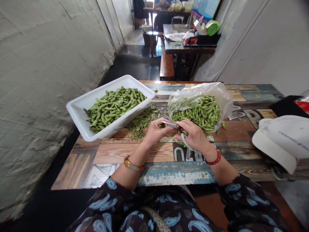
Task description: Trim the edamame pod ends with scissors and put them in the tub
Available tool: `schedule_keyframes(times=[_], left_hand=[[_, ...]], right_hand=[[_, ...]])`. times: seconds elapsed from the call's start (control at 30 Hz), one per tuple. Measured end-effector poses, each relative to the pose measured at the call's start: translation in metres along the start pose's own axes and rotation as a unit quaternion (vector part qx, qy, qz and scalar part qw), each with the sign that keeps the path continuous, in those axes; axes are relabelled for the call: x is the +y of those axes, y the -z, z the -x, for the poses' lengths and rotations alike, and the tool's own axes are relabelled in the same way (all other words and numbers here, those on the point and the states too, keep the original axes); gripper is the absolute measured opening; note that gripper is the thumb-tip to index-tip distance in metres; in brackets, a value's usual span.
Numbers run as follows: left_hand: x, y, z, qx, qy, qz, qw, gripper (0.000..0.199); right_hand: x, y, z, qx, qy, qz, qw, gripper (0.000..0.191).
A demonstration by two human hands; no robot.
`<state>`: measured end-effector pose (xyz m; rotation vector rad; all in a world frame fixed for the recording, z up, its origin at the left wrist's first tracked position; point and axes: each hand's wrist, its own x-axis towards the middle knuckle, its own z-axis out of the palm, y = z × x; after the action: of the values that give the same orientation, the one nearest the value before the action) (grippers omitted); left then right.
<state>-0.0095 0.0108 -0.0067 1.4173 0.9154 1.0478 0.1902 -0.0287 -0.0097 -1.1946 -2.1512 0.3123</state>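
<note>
My right hand (193, 133) is closed round a pair of scissors (183, 140) with pale green handles, its blades pointing left. Just at the blade tips, my left hand (156, 130) pinches a green edamame pod (161, 126), mostly hidden by the fingers. To the left, a white plastic tub (127, 119) holds a heap of edamame pods (116, 104). Behind my right hand, a clear plastic bag (223, 96) lies open toward me with more edamame pods (205, 112) in it. Small green trimmings (140, 124) are piled between tub and bag.
The wood-patterned table (120, 153) carries a white cap (282, 138) at the right. A few stray pods lie by the bag. Farther back stand another table (173, 48) with a black tray (205, 40) and a bench (167, 64). A person sits beyond. Walls run along both sides.
</note>
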Motion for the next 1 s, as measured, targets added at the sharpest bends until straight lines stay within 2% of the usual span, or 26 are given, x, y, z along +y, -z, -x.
schedule_keyframes(times=[0.17, 0.53, 0.63, 0.77, 0.87, 1.0], left_hand=[[0.005, -0.001, 0.0, 0.0, -0.016, -0.016, 1.0, 0.016], [0.0, -0.002, 0.001, -0.007, 0.012, 0.017, 1.0, 0.022], [0.002, -0.003, 0.002, 0.022, 0.05, 0.076, 0.996, 0.027], [0.007, -0.004, 0.002, 0.061, 0.138, 0.165, 0.975, 0.035], [0.008, -0.002, 0.0, 0.084, 0.165, 0.209, 0.96, 0.041], [0.007, 0.001, -0.002, 0.079, 0.179, 0.274, 0.942, 0.038]], right_hand=[[0.002, -0.002, 0.0, 0.0, 0.004, -0.005, 1.0, 0.049], [0.005, -0.007, 0.003, 0.006, 0.028, -0.012, 1.0, 0.041], [0.008, -0.009, 0.003, 0.037, 0.022, -0.007, 0.999, 0.041], [0.012, -0.01, 0.003, 0.079, -0.007, 0.012, 0.997, 0.04], [0.012, -0.01, 0.003, 0.086, -0.018, 0.023, 0.996, 0.04], [0.009, -0.009, 0.003, 0.065, -0.013, 0.019, 0.998, 0.043]])
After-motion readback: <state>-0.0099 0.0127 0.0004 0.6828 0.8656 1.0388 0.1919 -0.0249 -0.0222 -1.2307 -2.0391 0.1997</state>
